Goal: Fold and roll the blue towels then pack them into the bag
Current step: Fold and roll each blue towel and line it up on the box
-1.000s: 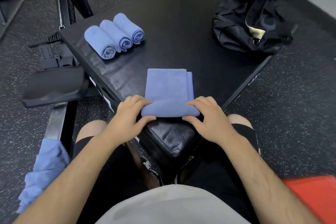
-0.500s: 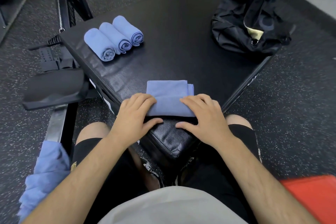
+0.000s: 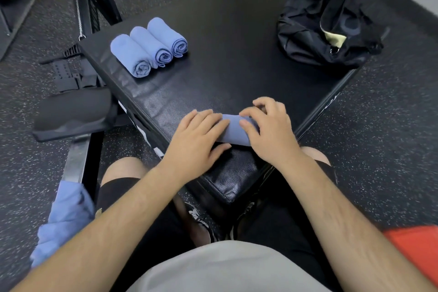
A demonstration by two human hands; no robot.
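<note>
Step in hand: rolling, towel no. 4. The towel roll (image 3: 233, 131) lies crosswise at the near corner of the black padded box (image 3: 225, 59), just inside its edge, under both hands. Left hand (image 3: 196, 134): fingers straight and close together, laid flat over the roll's left end, thumb at the near side; pressing, not pinching. Right hand (image 3: 270, 131): fingers arched and curled over the roll's right end, thumb on its near face; a loose cupping grip, approx., since blur hides whether the fingertips touch cloth or box. No flat tail shows beyond the roll toward the box centre, so the roll is judged complete or nearly so. Three finished rolls (image 3: 149, 47) sit side by side, touching, at the box's left corner; the black bag (image 3: 320, 23) sits at the box's right corner, mouth partly open, well apart from the hands; loose blue towels (image 3: 64, 218) hang left of the box, below its top, so more folding remains. Next move req.: even pressure at both ends so the roll does not spring loose; lift w/ one hand gripping round it; set beside the finished rolls, seam down. Packing not yet begun.
</note>
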